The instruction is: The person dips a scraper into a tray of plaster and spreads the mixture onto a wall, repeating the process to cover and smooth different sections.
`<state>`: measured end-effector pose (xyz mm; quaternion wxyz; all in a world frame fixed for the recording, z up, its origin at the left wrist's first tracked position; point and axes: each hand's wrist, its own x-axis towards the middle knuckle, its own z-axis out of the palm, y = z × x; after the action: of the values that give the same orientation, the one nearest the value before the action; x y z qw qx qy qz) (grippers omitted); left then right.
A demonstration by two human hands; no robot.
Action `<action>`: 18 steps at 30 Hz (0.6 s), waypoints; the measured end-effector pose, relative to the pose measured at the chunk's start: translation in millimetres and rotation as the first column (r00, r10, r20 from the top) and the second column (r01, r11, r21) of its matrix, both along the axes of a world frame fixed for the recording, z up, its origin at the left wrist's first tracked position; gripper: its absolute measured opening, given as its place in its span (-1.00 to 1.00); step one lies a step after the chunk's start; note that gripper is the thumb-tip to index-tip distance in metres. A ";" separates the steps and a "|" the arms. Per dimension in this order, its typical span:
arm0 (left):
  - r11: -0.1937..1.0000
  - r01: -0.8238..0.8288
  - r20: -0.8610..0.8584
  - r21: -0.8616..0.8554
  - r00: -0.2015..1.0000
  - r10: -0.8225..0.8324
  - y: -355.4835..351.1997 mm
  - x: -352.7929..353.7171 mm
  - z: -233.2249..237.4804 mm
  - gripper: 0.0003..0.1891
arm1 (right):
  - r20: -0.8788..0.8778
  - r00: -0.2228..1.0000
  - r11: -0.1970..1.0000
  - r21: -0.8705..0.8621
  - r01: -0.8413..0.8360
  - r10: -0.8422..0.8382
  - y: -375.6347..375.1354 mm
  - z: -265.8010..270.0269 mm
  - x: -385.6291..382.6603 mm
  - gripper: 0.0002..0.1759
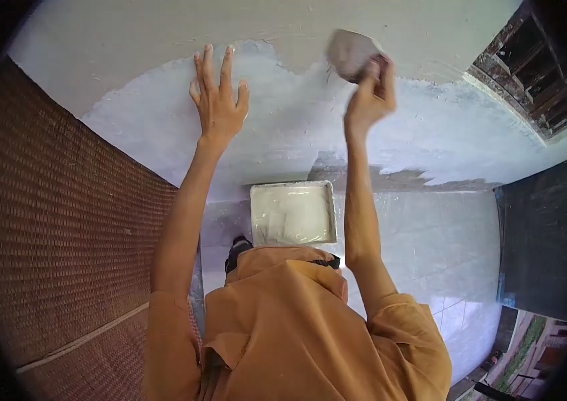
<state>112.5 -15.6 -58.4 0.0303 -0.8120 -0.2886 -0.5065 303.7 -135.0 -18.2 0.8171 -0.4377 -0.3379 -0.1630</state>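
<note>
My right hand (371, 101) grips a flat putty scraper (350, 55), smeared by motion, up against the wall (277, 127). Its blade overlaps the border between a smooth pale coat below and a beige surface above. To the left, my left hand (218, 103) is spread on the pale coat, fingers apart and pointing up, with nothing in it. Below both hands, a white-rimmed tray (291, 184) stands on the floor at the wall's foot, holding creamy white putty (297, 217).
Woven matting (83, 220) runs along the left side. A wooden window grille (531, 70) is set into the wall at upper right, and a dark panel (544, 234) stands below it. Grey patches (397, 179) show low on the wall above the tiled floor (430, 247).
</note>
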 end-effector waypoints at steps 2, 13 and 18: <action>1.000 -0.004 -0.001 0.012 1.000 0.004 2.3 -3.0 1.7 -0.31 | -0.025 0.999 0.998 0.039 -0.042 0.043 -2.4 6.4 -5.6 -0.71; 0.999 0.030 0.023 0.014 0.999 -0.031 3.0 0.0 1.0 -0.32 | 0.025 0.996 0.996 0.028 -0.087 0.086 8.9 16.8 -19.0 -0.74; 0.999 -0.009 0.014 0.034 1.000 0.009 2.2 6.3 -0.7 -0.32 | 0.207 0.977 0.989 -0.145 -0.009 0.040 37.4 5.3 -24.9 -0.71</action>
<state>118.8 -13.5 -59.2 0.0443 -0.8066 -0.2838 -0.5167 278.8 -97.6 -12.9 0.7453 -0.4715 -0.4384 -0.1734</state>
